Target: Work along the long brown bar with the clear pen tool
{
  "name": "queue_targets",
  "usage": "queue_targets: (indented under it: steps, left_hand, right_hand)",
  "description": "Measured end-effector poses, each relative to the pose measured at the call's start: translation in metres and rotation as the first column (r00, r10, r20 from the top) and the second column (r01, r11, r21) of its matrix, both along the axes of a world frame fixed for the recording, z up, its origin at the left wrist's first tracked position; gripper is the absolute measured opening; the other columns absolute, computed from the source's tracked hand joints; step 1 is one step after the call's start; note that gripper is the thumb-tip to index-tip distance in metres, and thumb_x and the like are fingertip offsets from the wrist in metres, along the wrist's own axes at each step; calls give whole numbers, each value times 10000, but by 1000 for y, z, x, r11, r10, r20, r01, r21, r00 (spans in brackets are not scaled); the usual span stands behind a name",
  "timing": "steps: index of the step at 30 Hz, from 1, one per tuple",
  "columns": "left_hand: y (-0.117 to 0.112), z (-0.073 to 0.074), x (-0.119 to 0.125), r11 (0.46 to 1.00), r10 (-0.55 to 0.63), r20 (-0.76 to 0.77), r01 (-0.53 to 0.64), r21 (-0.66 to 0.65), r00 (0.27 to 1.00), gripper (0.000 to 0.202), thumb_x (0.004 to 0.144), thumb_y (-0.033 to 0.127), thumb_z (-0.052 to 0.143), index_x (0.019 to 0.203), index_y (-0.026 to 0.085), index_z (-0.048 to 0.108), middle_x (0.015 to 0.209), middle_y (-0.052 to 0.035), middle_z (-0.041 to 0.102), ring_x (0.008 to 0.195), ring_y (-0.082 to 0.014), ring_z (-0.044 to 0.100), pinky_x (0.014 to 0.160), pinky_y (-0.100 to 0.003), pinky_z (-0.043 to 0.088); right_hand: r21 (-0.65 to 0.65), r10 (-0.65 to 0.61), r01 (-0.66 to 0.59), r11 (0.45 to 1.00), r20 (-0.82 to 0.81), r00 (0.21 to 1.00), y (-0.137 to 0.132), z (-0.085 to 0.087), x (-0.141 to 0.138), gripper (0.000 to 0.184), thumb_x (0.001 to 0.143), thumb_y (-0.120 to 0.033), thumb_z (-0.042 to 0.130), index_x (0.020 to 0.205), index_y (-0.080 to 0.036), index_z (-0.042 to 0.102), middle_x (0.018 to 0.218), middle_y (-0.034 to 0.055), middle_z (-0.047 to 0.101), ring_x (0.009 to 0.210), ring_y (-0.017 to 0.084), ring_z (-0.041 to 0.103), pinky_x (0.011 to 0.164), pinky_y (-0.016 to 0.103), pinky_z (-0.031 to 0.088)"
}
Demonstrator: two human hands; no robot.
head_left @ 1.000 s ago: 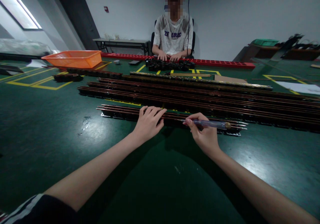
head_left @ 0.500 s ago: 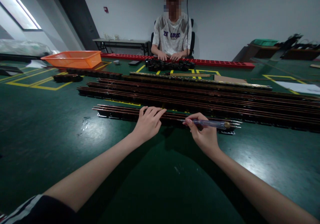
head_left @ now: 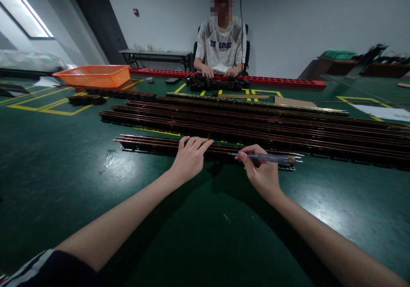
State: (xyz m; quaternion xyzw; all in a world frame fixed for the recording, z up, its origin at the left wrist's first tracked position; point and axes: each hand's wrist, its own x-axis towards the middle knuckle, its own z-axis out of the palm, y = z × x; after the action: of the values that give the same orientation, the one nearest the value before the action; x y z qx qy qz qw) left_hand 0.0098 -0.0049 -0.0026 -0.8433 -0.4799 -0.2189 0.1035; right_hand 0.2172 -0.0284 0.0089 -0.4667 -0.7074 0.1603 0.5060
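A long dark strip with several thin copper-coloured rods [head_left: 147,142] lies crosswise just ahead of me. My left hand [head_left: 188,159] rests over its middle, fingers spread and touching it; the thumb's contact is partly hidden. Further right, my right hand [head_left: 261,171] is closed around a screwdriver [head_left: 277,158] with a clear purplish handle and a brass-coloured end cap. The screwdriver lies nearly level, its thin tip pointing left at the strip. What the tip touches is too small to make out.
Several similar long strips [head_left: 198,120] lie side by side just beyond. An orange basket [head_left: 96,77] stands at the back left. Across the green table [head_left: 205,235] a person [head_left: 221,43] sits with both hands by dark parts [head_left: 214,83], near a red slotted rail [head_left: 288,81].
The strip under my hands has slid slightly to the left. My hands and the screwdriver have hardly moved. Across the table, the person's hands have shifted a little.
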Motion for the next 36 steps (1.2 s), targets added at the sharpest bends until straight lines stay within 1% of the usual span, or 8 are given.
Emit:
queue_targets:
  steps: [8, 15, 21, 24, 30, 33, 36]
  left_hand:
    - [0, 1, 1, 1000, -4, -2, 4, -7, 1000, 488, 813, -11, 378, 1253, 146, 521, 1217, -92, 599, 1157, -230, 505, 1010, -454, 270]
    - [0, 1, 0, 1000, 6, -7, -6, -27, 1000, 497, 804, -26, 372, 1247, 140, 523, 1222, -92, 594, 1163, -230, 504, 1017, -455, 263]
    - [0, 2, 0, 999, 1, 0, -1, -39, 1000, 493, 793, -30, 367, 1225, 142, 531, 1221, -91, 597, 1156, -223, 515, 1019, -450, 255]
    - [0, 2, 0, 999, 3, 15, -3, -42, 1000, 479, 794, -20, 372, 1213, 142, 536, 1213, -84, 601, 1147, -216, 522, 1021, -442, 248]
    - [1, 1, -1, 999, -8, 71, 12, -46, 997, 378, 818, 105, 424, 1174, 150, 541, 1181, -76, 615, 1111, -214, 538, 1019, -444, 235]
    - [0, 3, 0, 999, 16, 89, -12, -44, 996, 318, 829, 198, 464, 1132, 157, 550, 1150, -74, 625, 1087, -224, 545, 1010, -453, 239]
    - [0, 4, 1, 999, 36, 79, -34, -27, 996, 300, 845, 299, 492, 1105, 161, 552, 1124, -80, 632, 1060, -240, 549, 988, -462, 252]
  right_hand:
    - [2, -5, 5, 1000, 6, 1000, 0, -1, 1, 193, 860, -330, 530, 747, -179, 572, 655, 14, 640, 538, 105, 556, 514, 234, 427]
    - [4, -43, 43, 999, -40, 998, 0, 0, 1, 203, 859, -346, 529, 741, -183, 557, 630, 18, 640, 535, 118, 563, 503, 245, 429]
    - [-1, -6, 6, 1000, -38, 999, 0, -1, 1, 184, 858, -333, 534, 752, -185, 561, 647, 14, 636, 538, 114, 563, 504, 241, 428]
    - [1, -9, 9, 1000, -33, 999, 1, 0, 1, 188, 854, -334, 541, 745, -182, 560, 632, 12, 630, 520, 111, 547, 490, 238, 415]
    - [-7, 12, -12, 1000, -31, 999, 0, -2, 2, 185, 858, -328, 542, 750, -180, 568, 656, 15, 629, 542, 110, 555, 507, 237, 420]
    - [-7, 40, -40, 999, -8, 999, -1, -2, 2, 178, 863, -326, 535, 762, -183, 565, 677, 16, 633, 544, 104, 542, 509, 233, 420]
    - [-3, 62, -62, 998, 13, 998, -1, -1, 2, 167, 868, -317, 525, 773, -185, 564, 693, 19, 638, 580, 112, 565, 524, 233, 432]
